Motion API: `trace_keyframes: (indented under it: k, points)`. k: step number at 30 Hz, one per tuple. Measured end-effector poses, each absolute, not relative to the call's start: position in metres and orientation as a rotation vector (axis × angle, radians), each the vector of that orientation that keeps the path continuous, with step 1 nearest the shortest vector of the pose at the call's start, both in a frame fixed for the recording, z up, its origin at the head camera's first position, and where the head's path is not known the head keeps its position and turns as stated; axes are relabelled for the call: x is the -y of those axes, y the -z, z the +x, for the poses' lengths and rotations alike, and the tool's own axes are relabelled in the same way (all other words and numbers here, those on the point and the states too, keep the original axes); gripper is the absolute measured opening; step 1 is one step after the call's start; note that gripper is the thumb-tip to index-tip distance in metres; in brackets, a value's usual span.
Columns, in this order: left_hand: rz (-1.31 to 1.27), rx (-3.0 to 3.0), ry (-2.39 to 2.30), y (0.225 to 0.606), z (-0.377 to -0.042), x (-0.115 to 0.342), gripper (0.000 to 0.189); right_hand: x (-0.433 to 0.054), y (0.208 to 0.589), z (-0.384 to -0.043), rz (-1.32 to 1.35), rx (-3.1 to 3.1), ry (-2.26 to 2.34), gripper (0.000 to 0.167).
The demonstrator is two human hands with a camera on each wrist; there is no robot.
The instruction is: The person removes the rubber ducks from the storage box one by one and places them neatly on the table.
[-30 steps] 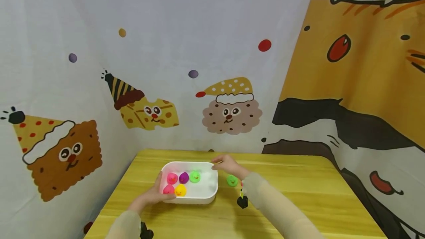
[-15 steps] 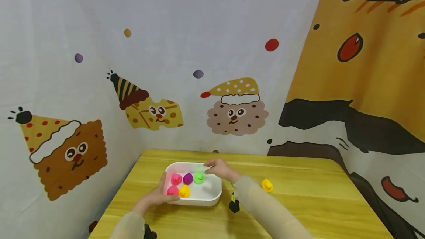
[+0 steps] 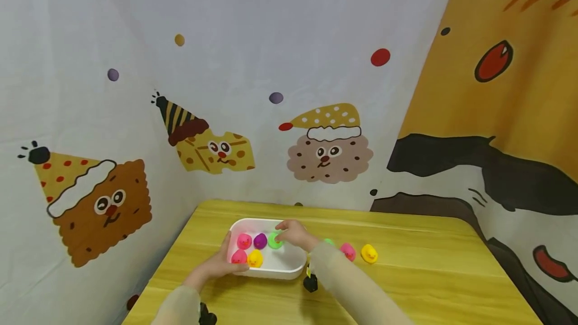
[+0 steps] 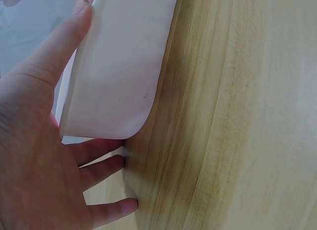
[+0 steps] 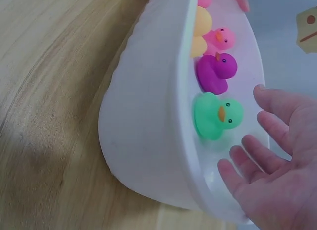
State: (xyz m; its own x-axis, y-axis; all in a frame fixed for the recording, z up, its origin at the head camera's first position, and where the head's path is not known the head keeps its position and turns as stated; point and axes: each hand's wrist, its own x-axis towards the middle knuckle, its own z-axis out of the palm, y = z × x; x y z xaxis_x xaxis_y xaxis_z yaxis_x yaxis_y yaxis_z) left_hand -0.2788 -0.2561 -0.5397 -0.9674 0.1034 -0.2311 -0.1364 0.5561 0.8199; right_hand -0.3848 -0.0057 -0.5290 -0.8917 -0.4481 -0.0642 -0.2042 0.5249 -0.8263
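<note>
A white plastic tub (image 3: pixel 285 263) stands on the wooden table with several small rubber ducks inside. My left hand (image 3: pixel 218 266) holds its left end, the thumb over the front rim and the other fingers along the end wall (image 4: pixel 119 67). Inside are a pink duck (image 3: pixel 244 240), a purple duck (image 3: pixel 260 241), a second pink duck (image 3: pixel 239 256), a yellow duck (image 3: pixel 255 259) and a green duck (image 3: pixel 274 241). Over the right part of the tub is my right hand (image 3: pixel 295 234). In the right wrist view its spread fingers are near the green duck (image 5: pixel 215 116), apart from it.
On the wooden table (image 3: pixel 406 285), right of the tub, lie a pink duck (image 3: pixel 348 251), a yellow duck (image 3: pixel 369 254) and a green duck (image 3: pixel 329 241) partly hidden by my right sleeve. A cartoon-printed cloth (image 3: pixel 235 64) hangs behind the table.
My right hand has moved from the tub's right rim leftward to the green duck inside. The pink and yellow ducks outside the tub have come out from behind my sleeve. The view has turned slightly.
</note>
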Motion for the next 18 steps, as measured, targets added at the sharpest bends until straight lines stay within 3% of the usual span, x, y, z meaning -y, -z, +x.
trace_keyframes:
  k: [18]
  points:
    - [-0.033,-2.554,-1.38,0.5365,-0.2744,0.2545,0.124,0.0144,0.5278,-0.3811,-0.593,-2.652,1.007,0.034]
